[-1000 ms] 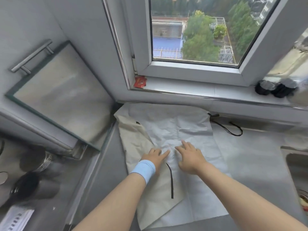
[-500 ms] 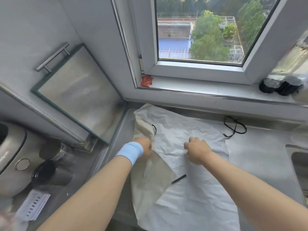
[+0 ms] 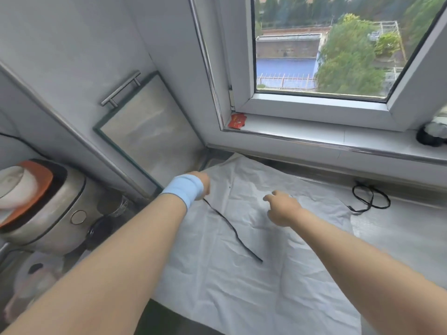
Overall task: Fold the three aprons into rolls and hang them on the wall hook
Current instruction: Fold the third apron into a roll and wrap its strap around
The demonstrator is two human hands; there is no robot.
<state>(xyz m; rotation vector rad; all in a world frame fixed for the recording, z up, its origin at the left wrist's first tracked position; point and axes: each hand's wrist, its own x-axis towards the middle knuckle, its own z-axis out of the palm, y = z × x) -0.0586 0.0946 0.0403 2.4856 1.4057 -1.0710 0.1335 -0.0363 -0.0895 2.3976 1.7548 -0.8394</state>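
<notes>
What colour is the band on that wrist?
Light blue; the wristband shows best in the head view.

A white apron (image 3: 242,286) is shown spread flat on the steel counter (image 3: 411,233) below the window sill (image 3: 314,136). The left hand (image 3: 202,181), banded by a blue wristband (image 3: 182,191), is placed at the apron's far left corner, fingers hidden. The right hand (image 3: 281,210) is held loosely curled over the middle. A black strap (image 3: 233,229) is laid diagonally from the left hand toward the near side.
</notes>
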